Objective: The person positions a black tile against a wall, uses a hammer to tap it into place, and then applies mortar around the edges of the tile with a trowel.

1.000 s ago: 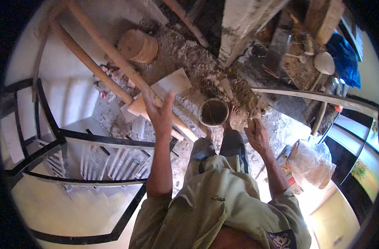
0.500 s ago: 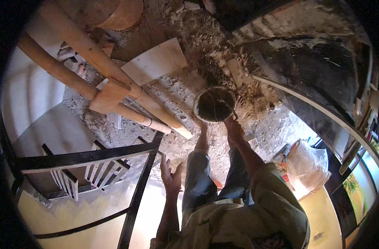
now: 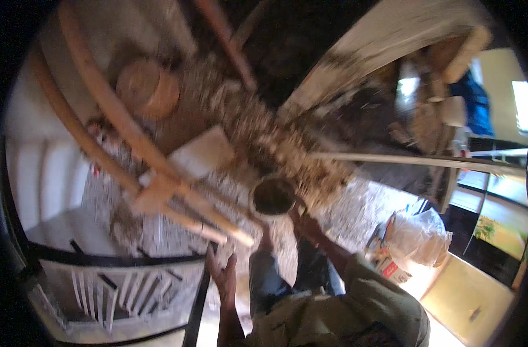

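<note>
A round pan (image 3: 274, 197) with a pale rim and a dark inside is in front of my legs, low over the rubble-strewn ground. My right hand (image 3: 303, 222) is closed at its near right edge; blur hides the exact grip and a short dark piece there. My left hand (image 3: 222, 273) holds nothing, fingers apart, beside the corner of a black metal railing (image 3: 131, 258). Whether it touches the railing, I cannot tell.
Two long wooden poles (image 3: 111, 115) joined by a block slant down at left. Beyond them lie a pale flat slab (image 3: 201, 153) and a reddish round container (image 3: 148, 87). At right are a plastic bag (image 3: 419, 232) and a long pale strip (image 3: 403, 158).
My view has swung up and to the right, showing more of the room's right side. The pan and both hands appear lower and farther left; their grips look unchanged.
</note>
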Tool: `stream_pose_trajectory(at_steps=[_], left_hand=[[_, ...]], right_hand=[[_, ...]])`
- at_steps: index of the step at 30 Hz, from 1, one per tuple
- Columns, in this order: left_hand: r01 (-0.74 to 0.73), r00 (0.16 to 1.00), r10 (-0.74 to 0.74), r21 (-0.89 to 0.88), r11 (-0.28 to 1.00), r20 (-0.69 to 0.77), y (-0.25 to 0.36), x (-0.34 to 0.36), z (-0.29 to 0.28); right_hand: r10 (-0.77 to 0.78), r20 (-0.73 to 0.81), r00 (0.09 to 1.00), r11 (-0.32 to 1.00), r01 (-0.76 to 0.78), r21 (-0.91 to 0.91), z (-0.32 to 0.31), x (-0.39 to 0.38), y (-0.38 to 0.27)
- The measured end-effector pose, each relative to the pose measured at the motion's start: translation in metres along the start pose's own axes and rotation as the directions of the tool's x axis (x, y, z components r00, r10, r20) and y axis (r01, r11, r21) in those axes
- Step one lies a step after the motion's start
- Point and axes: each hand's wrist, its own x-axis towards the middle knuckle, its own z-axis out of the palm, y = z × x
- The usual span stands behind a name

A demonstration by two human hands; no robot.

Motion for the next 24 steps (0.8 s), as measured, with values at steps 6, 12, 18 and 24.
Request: stream_pose_trajectory(at_steps=[6, 12, 18, 24], left_hand=[[-0.293, 0.951, 0.299, -0.083, 0.953, 0.078, 0.131, 0.006, 0.010], [-0.529, 0.827, 0.550, -0.171, 0.831, 0.115, 0.311, -0.013, 0.039], [-0.749, 0.605, 0.786, -0.243, 0.617, 0.132, 0.472, -0.065, 0.077], [-0.937, 0.273, 0.962, -0.221, 0.270, 0.017, 0.619, -0.126, 0.106]], right_hand=[[-0.217, -0.261, 0.940, 0.975, 0.200, -0.093, -0.184, -0.088, -0.049], [0.039, -0.429, 0.902, 0.879, 0.174, 0.444, -0.321, -0.168, -0.063], [0.029, -0.632, 0.774, 0.719, 0.424, 0.551, -0.417, -0.214, -0.096], [-0.022, -0.717, 0.696, 0.737, 0.496, 0.459, -0.484, -0.221, -0.122]])
